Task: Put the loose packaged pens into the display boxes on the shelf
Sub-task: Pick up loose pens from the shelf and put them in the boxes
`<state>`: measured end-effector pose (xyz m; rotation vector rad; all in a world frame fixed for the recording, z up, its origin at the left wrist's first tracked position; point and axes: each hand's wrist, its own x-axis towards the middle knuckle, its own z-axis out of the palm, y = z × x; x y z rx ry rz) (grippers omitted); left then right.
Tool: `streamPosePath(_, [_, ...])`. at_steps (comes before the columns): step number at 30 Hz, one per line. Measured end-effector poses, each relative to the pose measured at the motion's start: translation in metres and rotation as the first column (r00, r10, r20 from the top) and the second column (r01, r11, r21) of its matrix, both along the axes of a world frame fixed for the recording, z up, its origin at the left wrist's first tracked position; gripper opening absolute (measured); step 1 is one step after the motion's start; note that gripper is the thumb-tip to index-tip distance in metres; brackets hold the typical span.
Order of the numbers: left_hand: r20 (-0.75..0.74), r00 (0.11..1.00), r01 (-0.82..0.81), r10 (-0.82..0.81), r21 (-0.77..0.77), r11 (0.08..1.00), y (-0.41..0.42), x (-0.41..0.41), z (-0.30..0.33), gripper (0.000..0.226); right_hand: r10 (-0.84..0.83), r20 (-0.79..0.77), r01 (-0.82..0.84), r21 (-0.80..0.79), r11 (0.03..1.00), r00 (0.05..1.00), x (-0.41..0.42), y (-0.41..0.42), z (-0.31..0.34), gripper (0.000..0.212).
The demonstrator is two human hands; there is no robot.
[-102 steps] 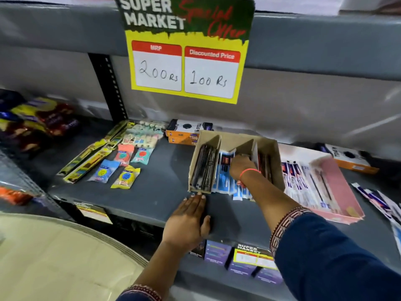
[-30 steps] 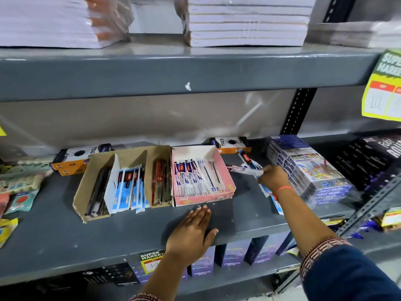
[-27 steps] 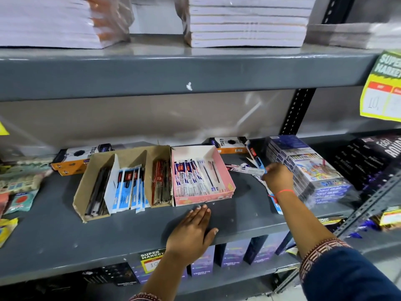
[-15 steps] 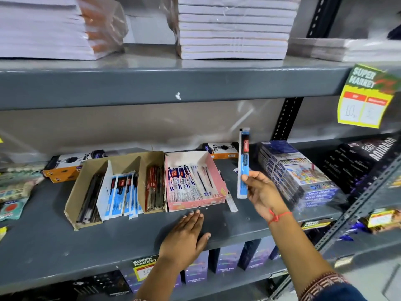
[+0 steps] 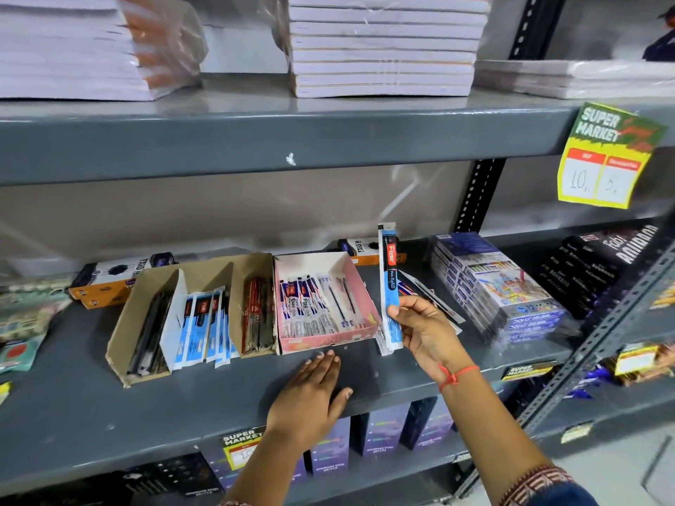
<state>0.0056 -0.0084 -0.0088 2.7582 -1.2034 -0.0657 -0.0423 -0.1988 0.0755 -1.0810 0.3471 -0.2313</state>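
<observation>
Blue pen pack (image 5: 389, 286) hides loose packs behind.

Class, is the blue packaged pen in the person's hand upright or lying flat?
Upright: the blue packaged pen stands vertical, pinched near its lower end by the right hand.

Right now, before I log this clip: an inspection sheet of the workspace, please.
Surface: grey shelf, bare at front.
Job's things: brown box and pink box hold pens; pen pack upright in right hand; loose packs behind it.
Clutter: colour boxes, orange box.
Grippers: left hand flat on shelf.
Cables: nothing seen.
Surroundings: notebooks above, price sign.
</observation>
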Motion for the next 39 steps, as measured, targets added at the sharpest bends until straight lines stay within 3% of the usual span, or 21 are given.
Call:
streamPosePath(2, [0.019, 1.0, 0.015, -0.015, -0.007, 1.0, -0.001, -0.001, 0.001, 0.108, -0.009, -0.034, 0.008, -0.026, 1.0, 0.999, 0.001, 0.001, 0.001, 0.03])
streamPosePath(4, [0.037, 0.999, 0.012, -0.012, 0.004, 1.0, -0.001, -0.002, 0.004, 0.073, -0.016, -0.086, 0.008, -0.091, 0.996, 0.996, 0.003, 0.006, 0.002, 0.022])
streamPosePath(6, [0.056, 0.998, 0.014, -0.015, 0.02, 1.0, 0.003, -0.002, 0.006, 0.058, -0.008, -0.137, -0.014, -0.156, 0.988, 0.991, 0.009, 0.013, 0.003, 0.02])
streamPosePath(10, [0.073, 0.997, -0.022, 0.021, 0.008, 1.0, 0.033, -0.001, 0.002, 0.061, 0.088, -0.184, -0.126, -0.204, 0.971, 0.979, 0.032, 0.046, 0.009, 0.02])
streamPosePath(13, [0.038, 0.995, -0.086, 0.089, -0.063, 0.994, 0.066, 0.003, 0.002, 0.099, 0.192, -0.192, -0.232, -0.217, 0.948, 0.962, 0.054, 0.083, 0.014, 0.024])
streamPosePath(18, [-0.049, 0.965, -0.259, 0.256, -0.065, 0.964, 0.13, 0.011, -0.002, 0.075, 0.327, -0.247, -0.395, -0.318, 0.862, 0.912, 0.09, 0.154, 0.02, 0.029])
streamPosePath(21, [0.051, 0.942, -0.32, 0.332, -0.162, 0.934, 0.163, 0.015, -0.007, 0.074, 0.299, -0.313, -0.422, -0.485, 0.766, 0.902, 0.111, 0.188, 0.022, 0.033])
streamPosePath(26, [0.091, 0.896, -0.406, 0.435, -0.233, 0.884, 0.197, 0.023, -0.007, 0.076, 0.166, -0.385, -0.416, -0.779, 0.47, 0.908, 0.146, 0.219, 0.018, 0.03])
streamPosePath(28, [0.095, 0.89, -0.409, 0.446, -0.268, 0.872, 0.202, 0.026, -0.009, 0.073, 0.143, -0.414, -0.436, -0.816, 0.38, 0.899, 0.152, 0.226, 0.024, 0.02])
streamPosePath(31, [0.1, 0.889, -0.396, 0.447, -0.323, 0.859, 0.201, 0.027, -0.015, 0.063, 0.125, -0.493, -0.507, -0.812, 0.289, 0.861, 0.16, 0.232, 0.027, 0.033])
streamPosePath(35, [0.092, 0.895, -0.377, 0.437, -0.367, 0.85, 0.203, 0.032, -0.02, 0.065, 0.075, -0.534, -0.539, -0.83, 0.145, 0.842, 0.173, 0.243, 0.016, 0.033])
streamPosePath(39, [0.106, 0.903, -0.348, 0.415, -0.384, 0.855, 0.204, 0.032, -0.023, 0.064, 0.074, -0.549, -0.554, -0.82, 0.142, 0.832, 0.179, 0.25, 0.008, 0.036])
